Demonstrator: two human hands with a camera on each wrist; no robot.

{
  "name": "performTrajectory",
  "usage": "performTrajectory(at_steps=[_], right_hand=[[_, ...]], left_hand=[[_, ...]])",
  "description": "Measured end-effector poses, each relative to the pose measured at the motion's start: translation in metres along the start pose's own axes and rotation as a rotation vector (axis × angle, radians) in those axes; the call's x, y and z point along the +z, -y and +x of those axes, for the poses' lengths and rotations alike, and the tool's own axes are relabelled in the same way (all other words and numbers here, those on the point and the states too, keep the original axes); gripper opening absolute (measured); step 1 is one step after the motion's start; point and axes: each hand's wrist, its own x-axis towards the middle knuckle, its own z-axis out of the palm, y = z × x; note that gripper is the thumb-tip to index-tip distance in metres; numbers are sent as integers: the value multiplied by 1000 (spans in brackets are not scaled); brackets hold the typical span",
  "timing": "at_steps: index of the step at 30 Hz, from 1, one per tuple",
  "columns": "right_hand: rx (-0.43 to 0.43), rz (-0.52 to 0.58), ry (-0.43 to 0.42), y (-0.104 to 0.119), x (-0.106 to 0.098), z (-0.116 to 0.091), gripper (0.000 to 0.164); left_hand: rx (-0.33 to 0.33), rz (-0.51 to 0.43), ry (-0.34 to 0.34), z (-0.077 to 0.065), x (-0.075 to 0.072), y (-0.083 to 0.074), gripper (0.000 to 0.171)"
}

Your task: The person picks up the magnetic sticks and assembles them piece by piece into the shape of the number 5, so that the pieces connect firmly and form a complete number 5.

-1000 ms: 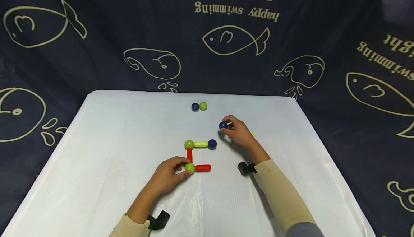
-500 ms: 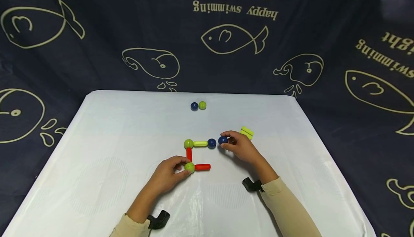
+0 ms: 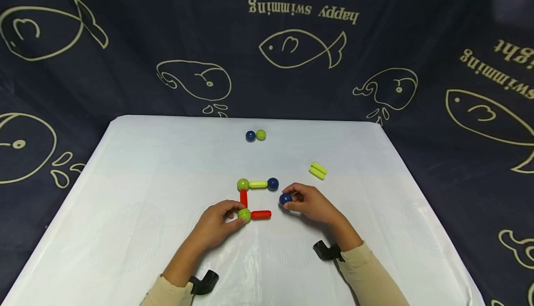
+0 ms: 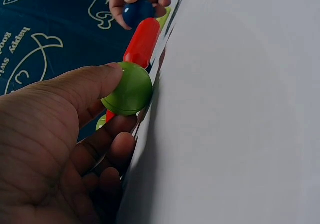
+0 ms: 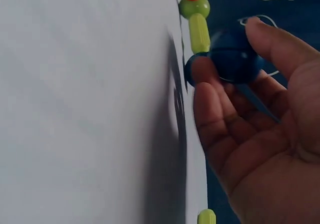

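"Blue ball (image 3: 285, 198): where was it?"

"In the right hand (image 3: 312, 202), pinched between thumb and curled fingers. From the left wrist, the red rod (image 3: 261, 214) overlapped it; the head view showed a gap."

"And the left hand (image 3: 215, 222)?"

"Its thumb and fingertip gripped the near green ball (image 3: 244, 215); the left wrist view alone showed the other fingers bent loosely."

"What lay around?"

"A second red rod (image 3: 244, 197) joined that to another green ball (image 3: 243, 184); then came a yellow rod (image 3: 258, 184) and an end ball (image 3: 273, 184), also blue. Beyond, on the white surface (image 3: 175, 157), sat a loose blue ball (image 3: 250, 136) beside a loose green ball (image 3: 260, 135). Two yellow bars (image 3: 317, 173) lay nearer."

"Anything hidden?"

"In the right wrist view, fingers partly covered the end ball. Whether the held ball touched the surface, I couldn't tell."
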Motion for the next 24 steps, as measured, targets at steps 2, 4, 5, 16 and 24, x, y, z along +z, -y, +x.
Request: performTrajectory(at_steps=[2, 4, 5, 16, 24], right_hand=[[-15, -8, 33, 0, 2, -1, 28], [-22, -13, 62, 0, 3, -2, 27], [-23, -18, 73, 1, 4, -2, 27], [-39, -89, 101, 5, 17, -4, 27], [-41, -112, 95, 7, 20, -4, 26]], left_hand=[[-6, 2, 0, 0, 0, -1, 24], [-3, 4, -3, 0, 0, -1, 24], [-2, 3, -1, 0, 0, -1, 24], [-14, 0, 8, -2, 1, 0, 23], [-17, 5, 12, 0, 0, -1, 24]])
